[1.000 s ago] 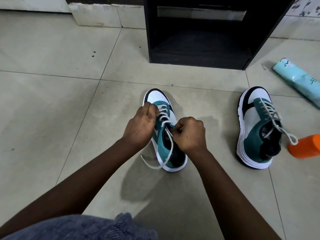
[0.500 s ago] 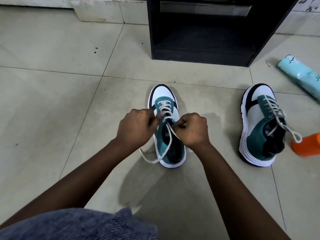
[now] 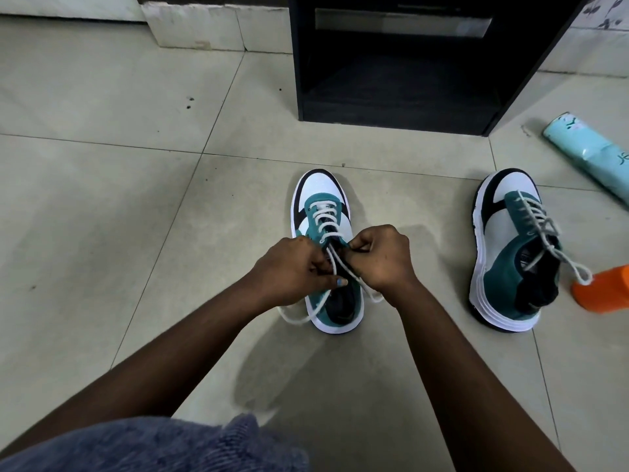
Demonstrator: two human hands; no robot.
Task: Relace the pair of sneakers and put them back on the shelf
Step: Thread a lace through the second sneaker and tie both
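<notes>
My left hand (image 3: pixel 295 267) and right hand (image 3: pixel 381 255) each pinch the lace (image 3: pixel 326 229) over the middle sneaker (image 3: pixel 321 199), which sits on the floor (image 3: pixel 102 199) before the shelf (image 3: pixel 401 97). If I pull unevenly, one end could slip from its eyelet. The other sneaker (image 3: pixel 510 253) waits nearer the floor's right edge.

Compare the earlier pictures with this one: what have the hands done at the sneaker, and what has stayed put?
Both hands slid back along the near sneaker, from mid-laces toward its opening. The left hand and right hand keep their grip on the lace, its loose ends still trailing on the floor. The other sneaker, shelf, orange cup and teal roll have not moved.
</notes>
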